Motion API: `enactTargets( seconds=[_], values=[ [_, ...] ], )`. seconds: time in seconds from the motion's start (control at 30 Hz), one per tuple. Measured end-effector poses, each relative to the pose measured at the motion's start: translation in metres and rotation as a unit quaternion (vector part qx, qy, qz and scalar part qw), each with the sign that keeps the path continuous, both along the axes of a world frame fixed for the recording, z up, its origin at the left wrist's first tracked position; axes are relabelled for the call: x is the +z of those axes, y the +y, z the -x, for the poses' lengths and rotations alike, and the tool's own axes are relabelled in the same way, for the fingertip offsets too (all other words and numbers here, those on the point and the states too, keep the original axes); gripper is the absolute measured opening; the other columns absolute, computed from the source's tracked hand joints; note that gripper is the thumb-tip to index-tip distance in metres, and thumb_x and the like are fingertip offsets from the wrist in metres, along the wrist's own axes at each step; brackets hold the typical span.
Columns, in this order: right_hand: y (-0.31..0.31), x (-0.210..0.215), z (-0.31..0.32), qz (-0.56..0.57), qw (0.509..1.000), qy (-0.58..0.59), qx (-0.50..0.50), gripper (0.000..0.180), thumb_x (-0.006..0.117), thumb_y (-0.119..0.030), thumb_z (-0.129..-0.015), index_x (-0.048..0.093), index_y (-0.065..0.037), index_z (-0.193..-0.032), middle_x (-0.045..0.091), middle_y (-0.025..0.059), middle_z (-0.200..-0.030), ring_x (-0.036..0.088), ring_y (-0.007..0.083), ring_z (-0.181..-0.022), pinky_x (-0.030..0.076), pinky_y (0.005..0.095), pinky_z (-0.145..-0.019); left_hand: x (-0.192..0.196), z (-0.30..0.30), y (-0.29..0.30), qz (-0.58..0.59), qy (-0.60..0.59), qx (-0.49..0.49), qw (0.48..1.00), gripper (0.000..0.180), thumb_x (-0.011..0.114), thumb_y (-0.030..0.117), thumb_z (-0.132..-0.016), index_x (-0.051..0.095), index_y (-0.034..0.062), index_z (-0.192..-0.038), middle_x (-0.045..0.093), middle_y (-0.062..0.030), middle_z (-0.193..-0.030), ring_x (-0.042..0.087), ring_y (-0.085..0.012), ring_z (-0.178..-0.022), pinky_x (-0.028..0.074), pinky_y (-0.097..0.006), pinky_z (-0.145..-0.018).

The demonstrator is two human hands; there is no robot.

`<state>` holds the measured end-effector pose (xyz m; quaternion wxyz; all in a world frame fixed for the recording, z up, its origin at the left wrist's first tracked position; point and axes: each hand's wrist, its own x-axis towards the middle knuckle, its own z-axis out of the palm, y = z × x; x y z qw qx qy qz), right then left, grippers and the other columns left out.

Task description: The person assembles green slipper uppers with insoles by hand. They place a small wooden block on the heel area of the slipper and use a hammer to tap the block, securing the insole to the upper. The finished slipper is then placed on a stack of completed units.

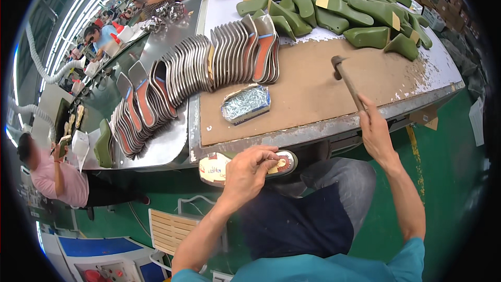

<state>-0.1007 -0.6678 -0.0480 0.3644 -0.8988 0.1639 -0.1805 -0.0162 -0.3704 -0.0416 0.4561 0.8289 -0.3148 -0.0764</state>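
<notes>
A green shoe last with a pale insole board on its upturned bottom lies level at the table's front edge, above my lap. My left hand rests across its middle, thumb and fingers pinched together over the brown-and-white end. Whatever the pinch holds is too small to make out. In my right hand is a hammer, gripped low on its wooden handle. The hammer's head is raised over the brown board, apart from the last. A worn box of small nails stands on the board just beyond my left hand.
Curved metal-and-orange insole pieces stand in long rows at left. Green shoe lasts are heaped at the back right. One green last stands upright at the far left. A slatted stool is by my left. Other people work along the left.
</notes>
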Motion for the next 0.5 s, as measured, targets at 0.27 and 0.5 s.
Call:
enactTargets(
  seconds=[0.27, 0.5],
  values=[
    [0.050, 0.037, 0.054, -0.093, 0.989, -0.032, 0.109, 0.041, 0.053, -0.002, -0.092, 0.048, -0.006, -0.133, 0.063, 0.0168, -0.093, 0.056, 0.0176, -0.068, 0.046, 0.0274, -0.068, -0.004, -0.001, -0.001, -0.004, -0.080, -0.030, 0.996, 0.008, 0.068, 0.006, -0.080, 0.068, 0.0049, -0.088, 0.069, -0.0119, -0.101, 0.066, -0.0265, -0.093, 0.051, -0.034, -0.081],
    [0.070, 0.082, 0.081, -0.014, 0.956, -0.155, 0.247, 0.044, 0.058, 0.002, -0.088, 0.050, -0.004, -0.130, 0.065, 0.0153, -0.085, 0.058, 0.0179, -0.059, 0.046, 0.0251, -0.055, -0.014, 0.001, 0.001, 0.019, -0.126, -0.007, 0.992, 0.009, 0.070, 0.009, -0.077, 0.069, 0.0069, -0.086, 0.070, -0.0096, -0.094, 0.066, -0.0272, -0.081, 0.051, -0.035, -0.072]
  ],
)
